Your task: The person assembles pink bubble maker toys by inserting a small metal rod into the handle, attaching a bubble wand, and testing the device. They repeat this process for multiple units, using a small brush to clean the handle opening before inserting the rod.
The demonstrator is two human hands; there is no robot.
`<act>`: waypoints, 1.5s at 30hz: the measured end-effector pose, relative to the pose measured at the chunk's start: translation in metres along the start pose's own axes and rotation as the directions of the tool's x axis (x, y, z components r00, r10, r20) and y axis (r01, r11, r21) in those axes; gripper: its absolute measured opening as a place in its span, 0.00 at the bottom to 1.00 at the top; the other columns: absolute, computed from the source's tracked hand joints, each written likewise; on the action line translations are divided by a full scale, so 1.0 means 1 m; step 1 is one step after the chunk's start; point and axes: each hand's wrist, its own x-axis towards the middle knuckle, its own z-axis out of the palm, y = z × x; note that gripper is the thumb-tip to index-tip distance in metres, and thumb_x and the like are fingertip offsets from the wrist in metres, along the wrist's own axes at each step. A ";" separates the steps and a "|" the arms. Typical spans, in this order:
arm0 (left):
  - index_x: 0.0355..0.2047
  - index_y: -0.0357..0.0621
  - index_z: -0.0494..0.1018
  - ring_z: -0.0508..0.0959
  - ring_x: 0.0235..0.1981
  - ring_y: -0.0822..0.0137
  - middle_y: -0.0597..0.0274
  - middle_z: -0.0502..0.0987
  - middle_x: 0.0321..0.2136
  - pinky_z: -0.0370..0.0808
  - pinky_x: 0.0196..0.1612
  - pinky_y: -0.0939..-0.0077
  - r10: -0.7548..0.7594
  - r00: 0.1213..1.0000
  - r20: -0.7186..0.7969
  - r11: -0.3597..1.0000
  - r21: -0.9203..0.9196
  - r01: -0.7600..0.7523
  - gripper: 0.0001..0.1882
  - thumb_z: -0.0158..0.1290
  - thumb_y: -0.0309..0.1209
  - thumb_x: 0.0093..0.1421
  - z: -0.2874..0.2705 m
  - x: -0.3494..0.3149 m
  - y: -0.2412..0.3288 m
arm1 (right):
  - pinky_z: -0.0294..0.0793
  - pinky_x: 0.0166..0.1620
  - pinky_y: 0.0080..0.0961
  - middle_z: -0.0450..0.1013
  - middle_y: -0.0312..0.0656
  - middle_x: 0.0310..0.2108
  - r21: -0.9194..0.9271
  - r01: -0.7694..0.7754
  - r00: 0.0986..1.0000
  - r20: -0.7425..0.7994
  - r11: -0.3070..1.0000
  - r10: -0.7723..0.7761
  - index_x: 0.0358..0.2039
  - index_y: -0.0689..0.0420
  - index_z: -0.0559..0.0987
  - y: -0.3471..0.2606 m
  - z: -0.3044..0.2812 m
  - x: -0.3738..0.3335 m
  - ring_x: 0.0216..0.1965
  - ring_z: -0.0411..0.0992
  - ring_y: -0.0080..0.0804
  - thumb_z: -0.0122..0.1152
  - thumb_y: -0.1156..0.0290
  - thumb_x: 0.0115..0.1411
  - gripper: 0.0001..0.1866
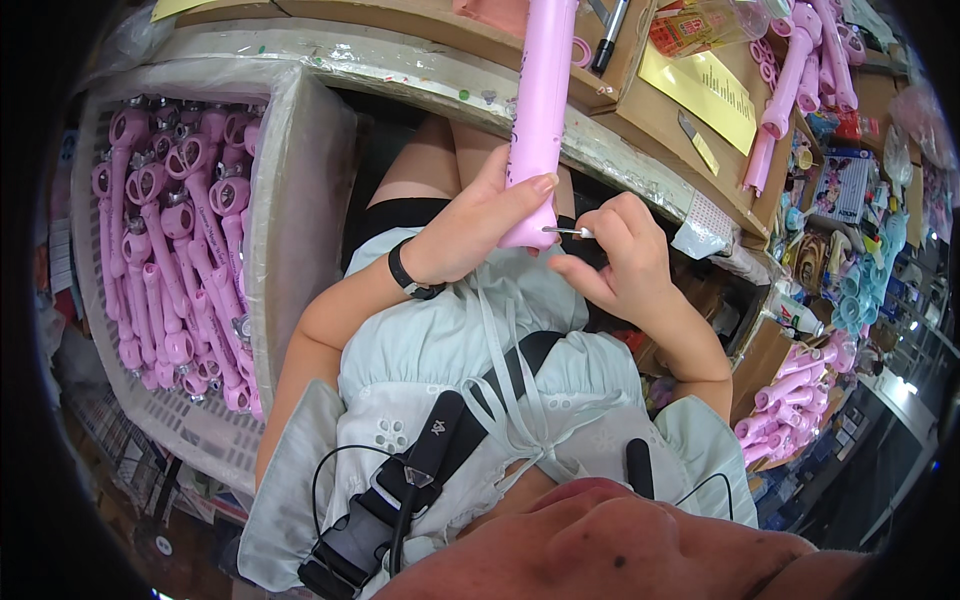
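Observation:
My left hand (478, 222) is wrapped round a long pink plastic tube (542, 95) that looks like a toy handle, its far part reaching over the bench edge. The rounded near end of the tube points toward my body. My right hand (628, 262) pinches a small tool (572, 232) with a thin metal tip and a whitish part near the fingers; its exact kind is hard to make out. The tip touches or lies right at the tube's near end. Most of the tool's handle is hidden in my fingers.
To my left stands a plastic crate (285, 150) packed with pink toy wands (180, 250). Ahead, the bench edge (430, 70) carries cardboard trays, a black pen (609, 38), a yellow sheet (700, 85) and a blade (697, 142). More pink pieces (795, 395) lie in a box at right.

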 end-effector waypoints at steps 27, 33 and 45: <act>0.50 0.41 0.56 0.73 0.38 0.70 0.58 0.71 0.36 0.72 0.39 0.75 -0.009 0.999 0.044 0.999 -0.052 0.011 0.17 0.42 0.36 0.66 -0.002 -0.002 0.005 | 0.63 0.23 0.23 0.65 0.34 0.20 -0.089 0.114 0.993 -0.031 0.990 -0.117 0.32 0.54 0.78 0.006 -0.004 0.001 0.20 0.64 0.30 0.67 0.58 0.47 0.16; 0.50 0.41 0.56 0.72 0.37 0.71 0.58 0.71 0.36 0.72 0.39 0.76 -0.014 0.999 0.047 0.999 -0.044 0.017 0.17 0.42 0.36 0.66 -0.001 -0.002 0.005 | 0.63 0.25 0.25 0.65 0.32 0.25 -0.183 0.241 0.939 -0.205 0.953 -0.277 0.30 0.54 0.79 0.008 0.001 0.003 0.25 0.62 0.31 0.70 0.62 0.42 0.15; 0.52 0.42 0.54 0.74 0.38 0.68 0.56 0.71 0.37 0.74 0.41 0.72 -0.019 0.997 0.079 0.997 -0.067 0.025 0.19 0.42 0.38 0.66 -0.001 -0.003 0.009 | 0.66 0.26 0.24 0.64 0.35 0.25 -0.093 0.073 0.992 -0.099 0.993 -0.082 0.29 0.54 0.76 -0.007 -0.002 0.002 0.25 0.65 0.32 0.75 0.57 0.33 0.24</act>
